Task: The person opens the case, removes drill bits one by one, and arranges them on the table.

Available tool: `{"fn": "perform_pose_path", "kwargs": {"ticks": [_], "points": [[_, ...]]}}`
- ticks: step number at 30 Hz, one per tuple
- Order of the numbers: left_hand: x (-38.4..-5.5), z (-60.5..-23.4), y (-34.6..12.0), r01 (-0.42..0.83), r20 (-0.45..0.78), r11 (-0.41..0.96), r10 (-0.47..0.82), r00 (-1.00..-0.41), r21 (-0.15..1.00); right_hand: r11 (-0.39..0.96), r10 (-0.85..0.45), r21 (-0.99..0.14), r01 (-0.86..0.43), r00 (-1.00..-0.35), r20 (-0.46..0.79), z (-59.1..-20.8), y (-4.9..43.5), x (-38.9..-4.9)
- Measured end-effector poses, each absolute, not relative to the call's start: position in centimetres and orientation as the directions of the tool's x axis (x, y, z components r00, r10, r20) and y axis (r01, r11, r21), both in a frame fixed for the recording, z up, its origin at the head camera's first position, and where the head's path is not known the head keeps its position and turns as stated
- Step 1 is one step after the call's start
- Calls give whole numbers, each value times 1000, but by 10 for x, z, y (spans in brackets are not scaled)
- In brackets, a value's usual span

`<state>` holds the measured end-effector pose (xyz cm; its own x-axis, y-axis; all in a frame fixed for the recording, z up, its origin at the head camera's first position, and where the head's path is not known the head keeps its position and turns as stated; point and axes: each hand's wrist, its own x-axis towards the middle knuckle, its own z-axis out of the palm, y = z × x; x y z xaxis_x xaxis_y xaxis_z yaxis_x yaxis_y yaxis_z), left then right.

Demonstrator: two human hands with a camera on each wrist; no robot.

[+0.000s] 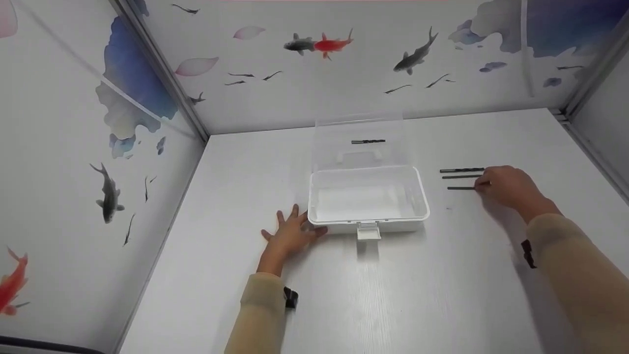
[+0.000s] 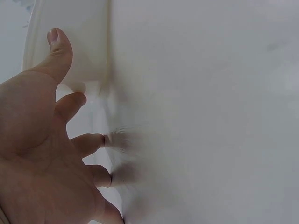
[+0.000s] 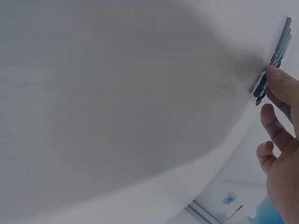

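A clear plastic box (image 1: 319,224) with a white rim stands on the table, its transparent lid (image 1: 324,152) swung back. My left hand (image 1: 292,235) has its fingers spread and touches the box's front left corner; the left wrist view shows the thumb (image 2: 60,51) against its wall. Right of the box lie dark drill bits (image 1: 462,170), side by side. With thumb and fingertips my right hand (image 1: 508,186) pinches the nearest bit (image 1: 460,188), its right end hidden by the hand. Another drill bit (image 1: 368,141) shows at the lid; whether in or behind it, I cannot tell.
A white latch (image 1: 368,232) hangs from the box's front. The white table (image 1: 383,305) meets printed panels (image 1: 245,105) at the back and left, with metal posts (image 1: 162,69) at the corners.
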<state>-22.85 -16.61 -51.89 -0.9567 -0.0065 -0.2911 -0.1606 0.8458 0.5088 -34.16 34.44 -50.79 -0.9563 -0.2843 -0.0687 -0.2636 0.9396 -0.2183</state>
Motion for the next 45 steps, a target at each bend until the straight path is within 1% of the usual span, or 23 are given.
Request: {"fn": "perform_pose_path", "kwargs": {"ticks": [8,17,29,45], "points": [[-230,-519,-167,-164,-300,842,-3,-954,514,941,-275,-217,-260,-961,-43,-509,346,-343],[-230,-516,-167,-164,-305,840,1,-952,517,939,-275,-233,-252,-959,-73,-504,346,-344],[-230,-519,-166,-172,-305,845,-11,-952,507,939,-281,-226,-259,-957,-71,-506,344,-344],[-231,-522,-167,-167,-306,841,-2,-952,514,941,-288,-191,-280,-958,-13,-507,338,-349]]}}
